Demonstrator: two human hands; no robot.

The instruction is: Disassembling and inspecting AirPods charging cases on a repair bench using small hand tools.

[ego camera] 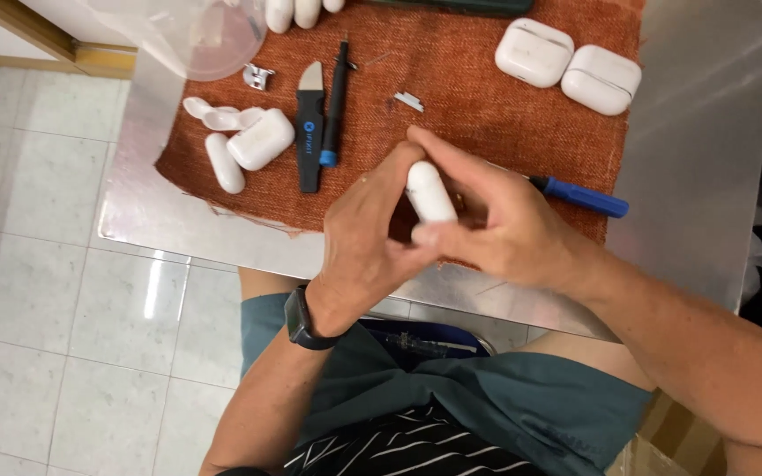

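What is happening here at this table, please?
A person holds a small white rounded case between both hands, the left hand and the right hand, above an orange cloth on a metal table. On the cloth lie an opened white case in parts, a black pry tool, a thin black and blue tool, a blue-handled screwdriver and two closed white cases.

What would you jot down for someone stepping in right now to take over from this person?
Left hand and right hand: both closed on one small white case piece, held above the orange cloth.
On the cloth: an opened white case with loose shells, black pry tool, thin black driver, blue-handled tool, two closed white cases.
Done: one case lies apart.
Left: the two closed cases look untouched.
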